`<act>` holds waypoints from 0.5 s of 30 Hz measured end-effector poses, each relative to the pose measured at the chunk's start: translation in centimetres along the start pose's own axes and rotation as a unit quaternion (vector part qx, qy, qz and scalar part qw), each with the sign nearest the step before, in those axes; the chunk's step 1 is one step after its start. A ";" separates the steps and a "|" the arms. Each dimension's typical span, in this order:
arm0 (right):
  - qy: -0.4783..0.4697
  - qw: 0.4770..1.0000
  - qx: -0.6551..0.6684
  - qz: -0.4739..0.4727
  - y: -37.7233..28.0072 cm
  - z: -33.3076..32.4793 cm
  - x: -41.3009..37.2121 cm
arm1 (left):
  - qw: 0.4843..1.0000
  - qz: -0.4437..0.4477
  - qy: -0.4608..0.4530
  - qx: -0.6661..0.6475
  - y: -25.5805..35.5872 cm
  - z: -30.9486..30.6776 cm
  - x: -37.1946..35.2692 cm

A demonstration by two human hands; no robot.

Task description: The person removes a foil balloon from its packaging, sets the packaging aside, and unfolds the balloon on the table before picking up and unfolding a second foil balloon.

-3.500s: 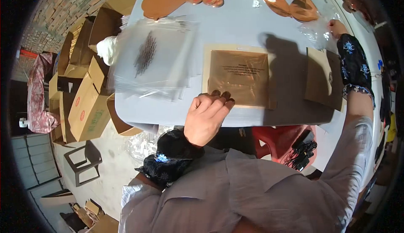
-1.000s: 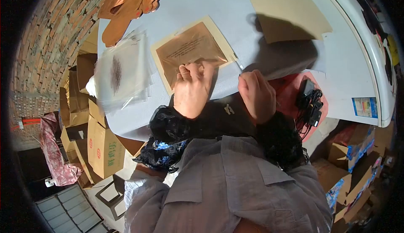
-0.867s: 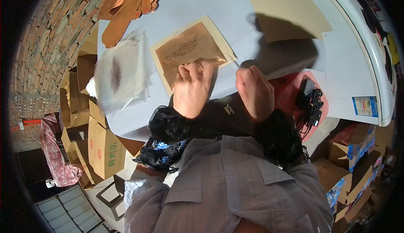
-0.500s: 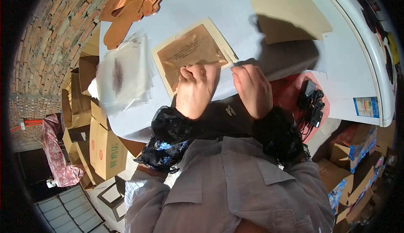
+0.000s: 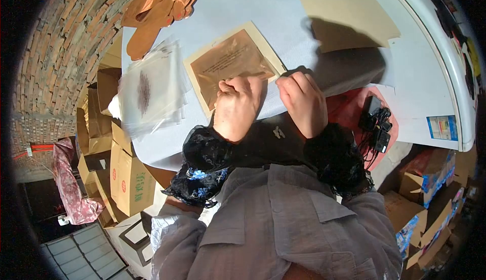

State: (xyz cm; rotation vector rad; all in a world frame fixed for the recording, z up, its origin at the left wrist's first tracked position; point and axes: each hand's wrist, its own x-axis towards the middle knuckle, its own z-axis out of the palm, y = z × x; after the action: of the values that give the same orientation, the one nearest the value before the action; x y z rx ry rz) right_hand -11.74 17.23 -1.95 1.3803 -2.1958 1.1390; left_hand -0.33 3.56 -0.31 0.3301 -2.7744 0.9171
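Fingers of the left hand (image 5: 234, 110) curl closed on the near part of the printed brown packet (image 5: 223, 60). The right hand's (image 5: 304, 103) closed fingertips meet beside its pale card backing (image 5: 257, 39); what they pinch, I cannot tell. Uneven pressure could skew or crease the glossy, lightly wrinkled film, lying flat on the table (image 5: 273, 11).

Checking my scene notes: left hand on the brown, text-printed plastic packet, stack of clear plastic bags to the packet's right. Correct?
One error: the head view shows the stack of clear plastic bags to the packet's left, not right. The left hand is on the brown, text-printed plastic packet.
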 end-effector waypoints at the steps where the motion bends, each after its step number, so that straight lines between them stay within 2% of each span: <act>1: -0.003 1.000 0.001 0.000 0.0 -0.1 0.0 | 1.000 -0.002 -0.007 -0.007 0.0 -0.1 0.0; 8: 0.034 0.998 0.012 -0.043 0.2 0.0 -0.1 | 0.999 -0.046 -0.006 -0.024 0.0 0.7 -0.1; 12: 0.024 1.000 0.000 -0.011 -0.5 0.0 0.4 | 0.996 -0.069 -0.012 -0.056 -0.1 0.8 -0.2; 15: 0.030 0.999 -0.022 0.000 -0.6 0.6 0.7 | 0.996 -0.050 0.007 -0.073 -0.3 0.5 0.0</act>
State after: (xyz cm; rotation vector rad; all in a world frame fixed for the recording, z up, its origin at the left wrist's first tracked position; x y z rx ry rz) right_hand -11.44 16.26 -1.60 1.3119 -2.1655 1.1110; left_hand -0.29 3.04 -0.59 0.4334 -2.7645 0.6852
